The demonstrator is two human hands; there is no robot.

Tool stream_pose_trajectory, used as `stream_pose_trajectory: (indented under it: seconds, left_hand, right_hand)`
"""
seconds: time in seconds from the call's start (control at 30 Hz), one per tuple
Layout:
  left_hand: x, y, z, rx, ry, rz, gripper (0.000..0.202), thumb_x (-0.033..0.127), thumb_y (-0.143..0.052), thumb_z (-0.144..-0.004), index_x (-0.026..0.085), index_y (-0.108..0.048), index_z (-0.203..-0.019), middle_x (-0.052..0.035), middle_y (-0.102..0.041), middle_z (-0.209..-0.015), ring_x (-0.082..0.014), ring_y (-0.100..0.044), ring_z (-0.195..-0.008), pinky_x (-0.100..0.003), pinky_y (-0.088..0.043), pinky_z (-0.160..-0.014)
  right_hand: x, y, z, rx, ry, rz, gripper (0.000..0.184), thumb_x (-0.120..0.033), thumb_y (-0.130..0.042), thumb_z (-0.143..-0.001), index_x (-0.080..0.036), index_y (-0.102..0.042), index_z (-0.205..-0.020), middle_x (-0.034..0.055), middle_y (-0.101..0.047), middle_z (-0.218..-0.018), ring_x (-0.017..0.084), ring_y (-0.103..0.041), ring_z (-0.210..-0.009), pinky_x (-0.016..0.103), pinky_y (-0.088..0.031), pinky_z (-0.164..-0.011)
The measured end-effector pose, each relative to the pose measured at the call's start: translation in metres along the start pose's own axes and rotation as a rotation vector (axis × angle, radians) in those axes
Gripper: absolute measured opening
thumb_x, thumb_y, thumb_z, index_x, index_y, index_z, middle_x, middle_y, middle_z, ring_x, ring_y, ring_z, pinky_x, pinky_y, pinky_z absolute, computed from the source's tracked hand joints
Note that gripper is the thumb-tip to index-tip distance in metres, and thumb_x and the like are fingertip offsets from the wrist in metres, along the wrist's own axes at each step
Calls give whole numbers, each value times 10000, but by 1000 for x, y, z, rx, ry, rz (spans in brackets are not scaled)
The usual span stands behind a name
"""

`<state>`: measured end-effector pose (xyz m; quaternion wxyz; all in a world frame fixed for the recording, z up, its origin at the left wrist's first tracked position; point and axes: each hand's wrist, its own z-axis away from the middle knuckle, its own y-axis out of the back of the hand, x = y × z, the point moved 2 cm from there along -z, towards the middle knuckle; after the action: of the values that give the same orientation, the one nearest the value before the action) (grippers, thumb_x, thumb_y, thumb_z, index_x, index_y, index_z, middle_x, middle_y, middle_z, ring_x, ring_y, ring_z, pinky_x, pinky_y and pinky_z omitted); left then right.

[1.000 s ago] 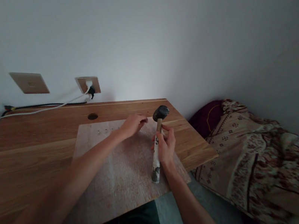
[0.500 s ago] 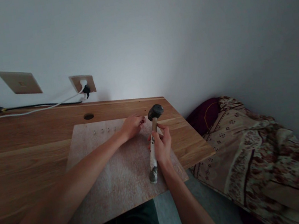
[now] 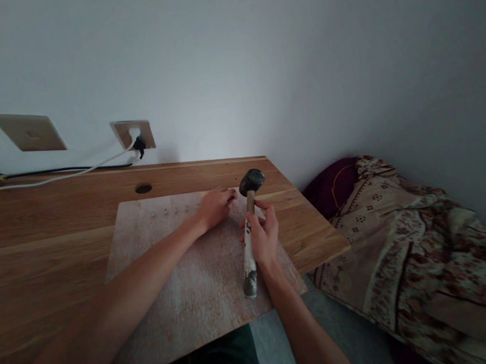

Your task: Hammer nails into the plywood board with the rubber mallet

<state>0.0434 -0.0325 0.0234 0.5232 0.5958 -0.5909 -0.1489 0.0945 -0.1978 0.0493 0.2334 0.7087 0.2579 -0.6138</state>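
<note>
A mallet [image 3: 249, 261] with a dark head and a paint-spattered handle is gripped by my right hand [image 3: 265, 237], its head up near the far edge of a worn board [image 3: 187, 295]. My left hand [image 3: 217, 206] rests on the board's far part, fingers pinched together just left of the mallet head. Whatever lies between those fingertips is too small to make out. Several small nails [image 3: 176, 210] stand in a row along the board's far side, running up to my left wrist.
Under the board is a wooden desk [image 3: 29, 259] with a round cable hole [image 3: 143, 188]. Cables [image 3: 61, 174] run along the wall to a socket [image 3: 143, 133]. To the right of the desk lies patterned bedding [image 3: 398, 231] beside a dark red cushion [image 3: 333, 186].
The view has shifted very slightly. Both hands and the mallet hold almost the same place on the board.
</note>
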Motion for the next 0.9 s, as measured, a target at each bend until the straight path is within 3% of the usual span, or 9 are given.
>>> stream_pose_trajectory:
  seconds: [0.3,0.7,0.9]
  left_hand:
    - [1,2,0,5,37,54,181,138,-569,-918,180,-714,-1019,-103,-753,-1030,-253,-697,-996,-399,-539,-944]
    - [-2,-1,-2,-12,56,70,211,136,-578,-880,196,-742,-999,-73,-765,-966,-225,-703,-921,-338,-549,-857]
    - [-3,-2,-1,-26,40,105,191,164,-619,-879,203,-744,-1018,-76,-776,-1002,-231,-716,-962,-341,-558,-887]
  right_hand:
    - [3,1,0,-9,3,-10,392,-372,-603,-871,-213,-535,-1223,-52,-645,-641,150,-541,-412,257,-393,-414]
    - [2,0,-1,10,-16,19,386,-363,-601,-852,-204,-550,-1200,-52,-634,-619,151,-537,-414,258,-398,-426]
    - [5,0,-1,-4,-13,22,371,-373,-600,-852,-213,-551,-1184,-47,-637,-635,160,-559,-444,265,-413,-442]
